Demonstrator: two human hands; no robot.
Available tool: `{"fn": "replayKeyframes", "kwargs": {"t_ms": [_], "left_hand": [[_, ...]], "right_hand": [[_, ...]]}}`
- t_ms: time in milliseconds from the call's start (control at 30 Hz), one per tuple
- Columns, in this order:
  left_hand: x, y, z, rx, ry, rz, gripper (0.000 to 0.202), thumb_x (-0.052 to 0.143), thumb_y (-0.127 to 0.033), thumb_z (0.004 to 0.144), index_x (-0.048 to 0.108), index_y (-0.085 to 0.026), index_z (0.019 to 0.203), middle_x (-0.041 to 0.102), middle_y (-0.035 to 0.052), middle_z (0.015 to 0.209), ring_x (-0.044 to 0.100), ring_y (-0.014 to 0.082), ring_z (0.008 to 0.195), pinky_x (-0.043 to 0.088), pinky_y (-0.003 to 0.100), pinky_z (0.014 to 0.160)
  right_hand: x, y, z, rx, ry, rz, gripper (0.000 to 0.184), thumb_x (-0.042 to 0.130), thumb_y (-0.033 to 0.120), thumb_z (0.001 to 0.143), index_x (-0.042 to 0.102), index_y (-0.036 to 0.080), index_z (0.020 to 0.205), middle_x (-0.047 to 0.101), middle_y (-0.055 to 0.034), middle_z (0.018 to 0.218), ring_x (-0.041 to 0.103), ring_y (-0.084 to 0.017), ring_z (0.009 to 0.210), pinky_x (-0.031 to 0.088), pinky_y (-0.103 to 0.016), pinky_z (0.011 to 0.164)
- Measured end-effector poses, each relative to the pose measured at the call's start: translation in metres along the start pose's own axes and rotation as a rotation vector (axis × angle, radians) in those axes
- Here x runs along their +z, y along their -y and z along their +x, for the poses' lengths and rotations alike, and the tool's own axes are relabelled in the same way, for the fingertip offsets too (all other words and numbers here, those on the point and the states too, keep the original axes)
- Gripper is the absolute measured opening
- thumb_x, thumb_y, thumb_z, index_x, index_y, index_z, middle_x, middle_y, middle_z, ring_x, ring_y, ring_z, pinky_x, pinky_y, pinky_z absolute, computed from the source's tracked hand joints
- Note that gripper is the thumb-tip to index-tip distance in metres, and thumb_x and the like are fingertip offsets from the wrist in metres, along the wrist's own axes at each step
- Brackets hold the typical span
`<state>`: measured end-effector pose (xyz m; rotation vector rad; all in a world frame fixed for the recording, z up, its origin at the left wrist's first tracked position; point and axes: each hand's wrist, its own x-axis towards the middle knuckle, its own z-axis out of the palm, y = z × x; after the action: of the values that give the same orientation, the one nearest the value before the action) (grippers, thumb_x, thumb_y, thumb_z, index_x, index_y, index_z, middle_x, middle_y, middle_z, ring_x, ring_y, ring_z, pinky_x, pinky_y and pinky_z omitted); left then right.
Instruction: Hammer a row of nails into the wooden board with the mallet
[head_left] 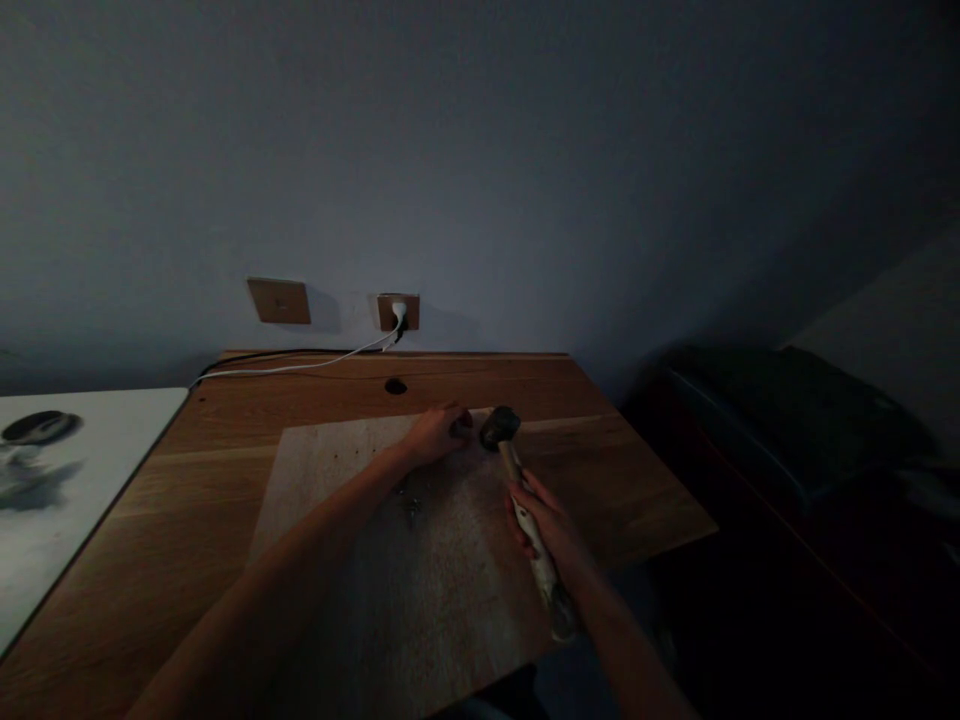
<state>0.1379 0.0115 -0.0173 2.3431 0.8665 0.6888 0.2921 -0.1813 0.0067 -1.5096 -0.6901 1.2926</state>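
Observation:
My right hand [546, 517] is wrapped round the pale handle of a hammer [541, 566]. The dark hammer head points away from me, over the far right corner of a pale wooden board [450, 600]. Just left of the head, my left hand [439, 434] rests at the board's far edge, its fingers curled together in a pinch. Whatever they hold is too small and dark to make out. A few small metal pieces [412, 506], perhaps nails or screws, lie on the board near my left forearm. Several small dark spots mark the board's far left part.
The board lies on a brown wooden table [630, 480] against a wall. A white plug [399, 312] sits in a wall socket, with white and black cables trailing left. A white surface [112, 440] adjoins at left. A dark bulky object [795, 420] stands at right.

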Motion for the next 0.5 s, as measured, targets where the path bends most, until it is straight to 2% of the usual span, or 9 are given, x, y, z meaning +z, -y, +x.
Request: {"fn": "replayKeyframes", "kwargs": {"t_ms": [133,233,400,500], "left_hand": [[0.0,-0.001,0.0,0.01,0.026,0.053,0.012,0.072,-0.017,0.078,0.076,-0.019,0.089,0.068,0.0056,0.1,0.068,0.0189,0.084,0.052,0.026,0.079],[0.0,-0.002,-0.001,0.015,0.031,0.073,0.015,0.071,-0.017,0.078,0.077,-0.02,0.091,0.068,0.0055,0.099,0.068,0.0199,0.087,0.052,0.027,0.081],[-0.001,-0.003,-0.002,0.022,0.033,0.094,0.019,0.07,-0.017,0.078,0.077,-0.022,0.095,0.069,0.0052,0.101,0.068,0.021,0.09,0.052,0.027,0.083],[-0.002,-0.002,-0.001,0.011,0.048,0.097,0.019,0.072,-0.018,0.078,0.077,-0.022,0.096,0.069,0.0049,0.101,0.068,0.0207,0.089,0.052,0.027,0.081]], "right_hand": [[-0.005,-0.003,-0.002,0.013,0.076,0.1,0.061,0.082,0.057,0.068,0.061,0.021,0.112,0.062,0.0051,0.069,0.046,-0.006,0.038,0.028,-0.016,0.03],[-0.007,-0.004,0.001,-0.01,0.107,0.141,0.065,0.083,0.059,0.066,0.061,0.022,0.115,0.058,0.0074,0.065,0.042,-0.005,0.035,0.026,-0.016,0.028],[0.004,-0.004,0.005,-0.107,0.073,0.095,0.047,0.079,0.057,0.07,0.06,0.021,0.094,0.055,0.0083,0.061,0.04,-0.006,0.033,0.029,-0.017,0.028],[0.012,-0.003,0.005,-0.15,0.065,0.117,0.045,0.078,0.053,0.071,0.058,0.021,0.096,0.055,0.0086,0.059,0.04,-0.006,0.036,0.031,-0.017,0.03]]}}
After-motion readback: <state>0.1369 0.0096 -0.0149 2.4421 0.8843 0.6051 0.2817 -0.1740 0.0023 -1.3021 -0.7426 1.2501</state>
